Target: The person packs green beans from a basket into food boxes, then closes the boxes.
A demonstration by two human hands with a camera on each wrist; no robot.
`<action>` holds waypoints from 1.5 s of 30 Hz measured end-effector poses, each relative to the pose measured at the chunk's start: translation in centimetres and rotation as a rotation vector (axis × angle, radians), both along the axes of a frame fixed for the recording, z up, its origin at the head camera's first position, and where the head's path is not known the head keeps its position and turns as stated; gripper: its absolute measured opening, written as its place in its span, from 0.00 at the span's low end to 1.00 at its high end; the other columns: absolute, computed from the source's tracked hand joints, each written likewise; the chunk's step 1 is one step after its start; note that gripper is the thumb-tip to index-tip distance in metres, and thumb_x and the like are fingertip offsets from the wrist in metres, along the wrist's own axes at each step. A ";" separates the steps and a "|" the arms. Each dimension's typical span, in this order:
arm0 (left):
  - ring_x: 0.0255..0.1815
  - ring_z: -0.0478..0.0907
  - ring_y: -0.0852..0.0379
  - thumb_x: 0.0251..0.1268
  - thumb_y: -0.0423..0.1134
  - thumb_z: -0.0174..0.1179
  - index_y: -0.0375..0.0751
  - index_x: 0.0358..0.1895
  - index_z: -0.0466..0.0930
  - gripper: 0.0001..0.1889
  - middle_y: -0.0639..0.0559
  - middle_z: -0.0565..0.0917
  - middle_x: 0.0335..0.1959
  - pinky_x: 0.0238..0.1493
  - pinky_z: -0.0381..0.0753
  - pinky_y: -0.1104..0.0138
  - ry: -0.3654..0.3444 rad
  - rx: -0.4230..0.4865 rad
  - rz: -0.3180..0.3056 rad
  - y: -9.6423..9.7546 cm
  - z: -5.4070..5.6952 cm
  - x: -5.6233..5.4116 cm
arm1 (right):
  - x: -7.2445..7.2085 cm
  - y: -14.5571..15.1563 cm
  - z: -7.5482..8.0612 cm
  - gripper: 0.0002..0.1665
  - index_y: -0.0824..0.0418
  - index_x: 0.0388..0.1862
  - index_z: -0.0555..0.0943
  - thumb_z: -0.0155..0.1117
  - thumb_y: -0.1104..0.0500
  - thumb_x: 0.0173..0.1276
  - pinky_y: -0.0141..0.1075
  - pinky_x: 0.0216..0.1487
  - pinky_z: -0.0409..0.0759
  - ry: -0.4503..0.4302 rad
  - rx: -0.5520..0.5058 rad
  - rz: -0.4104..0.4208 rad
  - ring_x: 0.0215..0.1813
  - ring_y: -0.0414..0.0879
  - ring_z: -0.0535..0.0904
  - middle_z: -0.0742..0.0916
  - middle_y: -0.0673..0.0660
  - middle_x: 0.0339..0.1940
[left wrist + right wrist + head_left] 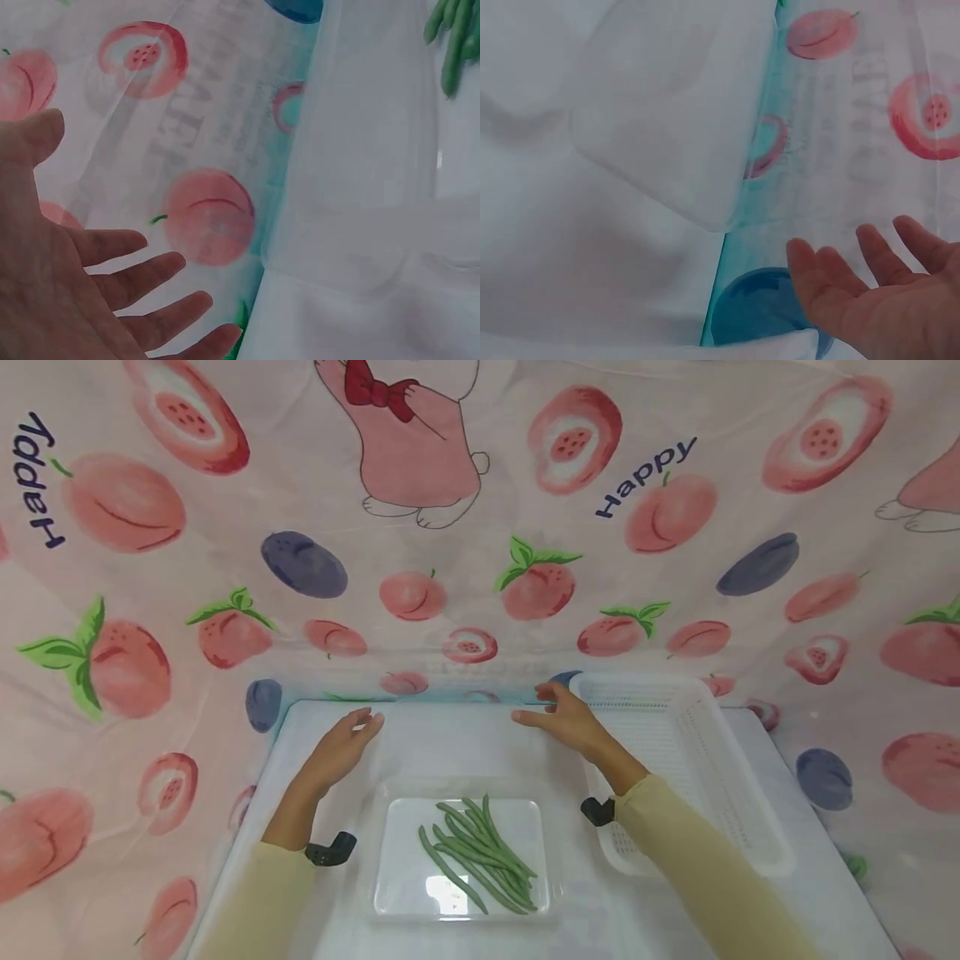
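Observation:
My left hand (341, 750) hovers near the table's back left, fingers spread and holding nothing. Across from it, my right hand (566, 720) is held out near the back edge beside the white basket, its fingers loosely bent and also holding nothing. Between and in front of the hands sits a clear plastic container (381, 860) with a bunch of green beans (480, 852) inside, lying mostly on its right side. In the right wrist view, a translucent plastic piece with rounded corners (667, 142) reaches over the table's back edge, apart from the fingers.
A white perforated basket (738, 777) stands on the right of the white table (337, 910), under my right forearm. Behind the table hangs a pink cloth (465, 560) printed with fruit and a rabbit. A bluish strip (281, 180) runs along the back edge.

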State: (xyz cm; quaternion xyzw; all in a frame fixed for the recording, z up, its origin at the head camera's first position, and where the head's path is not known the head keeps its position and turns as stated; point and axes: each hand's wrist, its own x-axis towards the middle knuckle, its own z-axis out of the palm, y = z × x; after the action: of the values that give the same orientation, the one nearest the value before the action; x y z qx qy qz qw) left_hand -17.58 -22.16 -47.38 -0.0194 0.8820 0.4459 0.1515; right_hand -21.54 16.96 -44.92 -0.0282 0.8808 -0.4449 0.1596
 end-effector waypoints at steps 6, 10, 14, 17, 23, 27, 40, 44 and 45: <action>0.82 0.54 0.32 0.70 0.75 0.43 0.44 0.84 0.44 0.51 0.37 0.54 0.82 0.75 0.61 0.34 -0.042 0.013 -0.067 0.3 0.2 -2.7 | -1.8 -1.3 -0.7 0.68 0.52 0.84 0.50 0.71 0.25 0.55 0.63 0.77 0.64 -0.088 -0.040 -0.026 0.82 0.62 0.59 0.61 0.59 0.84; 0.84 0.45 0.31 0.69 0.77 0.44 0.50 0.85 0.35 0.53 0.39 0.45 0.85 0.77 0.53 0.31 -0.080 0.026 -0.114 0.5 -0.4 -3.9 | -2.6 -1.8 -2.0 0.74 0.50 0.86 0.41 0.73 0.26 0.54 0.66 0.76 0.64 -0.172 -0.046 -0.016 0.82 0.65 0.57 0.54 0.62 0.86; 0.85 0.39 0.32 0.67 0.79 0.43 0.58 0.84 0.28 0.54 0.43 0.36 0.86 0.77 0.47 0.29 -0.133 0.041 -0.121 0.6 -1.3 -4.9 | -3.1 -2.3 -3.4 0.79 0.48 0.86 0.37 0.74 0.25 0.51 0.70 0.73 0.66 -0.231 -0.012 -0.037 0.81 0.67 0.58 0.52 0.63 0.86; 0.85 0.36 0.32 0.66 0.79 0.43 0.61 0.83 0.23 0.54 0.45 0.32 0.86 0.76 0.46 0.27 -0.191 0.065 -0.119 0.7 -2.1 -5.3 | -3.3 -2.7 -4.3 0.79 0.49 0.86 0.36 0.74 0.25 0.52 0.71 0.72 0.65 -0.265 0.002 -0.063 0.82 0.67 0.56 0.52 0.63 0.86; 0.85 0.26 0.37 0.62 0.83 0.42 0.57 0.82 0.21 0.59 0.45 0.27 0.85 0.78 0.37 0.30 -0.290 0.072 -0.105 0.6 -3.7 -5.8 | -3.5 -2.9 -5.8 0.80 0.51 0.86 0.35 0.74 0.24 0.51 0.70 0.73 0.66 -0.297 0.021 -0.090 0.82 0.66 0.57 0.52 0.62 0.86; 0.85 0.24 0.39 0.60 0.84 0.42 0.54 0.83 0.23 0.61 0.44 0.29 0.85 0.79 0.32 0.32 -0.302 0.017 -0.120 0.7 -4.2 -5.7 | -3.7 -2.6 -6.4 0.80 0.53 0.86 0.34 0.73 0.24 0.52 0.66 0.73 0.68 -0.325 0.022 -0.085 0.83 0.65 0.55 0.49 0.62 0.87; 0.83 0.46 0.34 0.62 0.80 0.48 0.39 0.83 0.37 0.61 0.33 0.36 0.84 0.80 0.56 0.40 -0.370 -0.056 -0.105 0.7 -5.1 -5.9 | -3.5 -2.1 -6.5 0.76 0.62 0.85 0.37 0.73 0.30 0.58 0.56 0.72 0.74 -0.461 0.027 -0.086 0.83 0.62 0.56 0.46 0.62 0.87; 0.76 0.59 0.41 0.57 0.82 0.53 0.38 0.83 0.42 0.64 0.36 0.40 0.85 0.67 0.78 0.53 -0.419 -0.023 -0.081 0.9 -5.3 -5.9 | -3.3 -2.2 -6.5 0.74 0.66 0.84 0.43 0.74 0.31 0.59 0.53 0.66 0.81 -0.464 0.026 -0.090 0.78 0.63 0.65 0.55 0.66 0.85; 0.76 0.60 0.41 0.56 0.82 0.53 0.37 0.83 0.43 0.65 0.35 0.42 0.84 0.66 0.79 0.54 -0.424 -0.022 -0.078 1.0 -5.3 -5.9 | -3.3 -2.2 -6.5 0.73 0.66 0.84 0.44 0.74 0.31 0.59 0.53 0.64 0.83 -0.461 0.024 -0.086 0.78 0.62 0.66 0.58 0.67 0.84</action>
State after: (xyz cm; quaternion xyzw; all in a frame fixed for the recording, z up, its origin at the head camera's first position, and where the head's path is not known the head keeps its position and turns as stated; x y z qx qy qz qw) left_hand -23.49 -21.19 -52.68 -0.0802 0.8353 0.4157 0.3507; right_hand -24.85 14.74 -51.42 0.1136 0.8267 -0.4354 0.3378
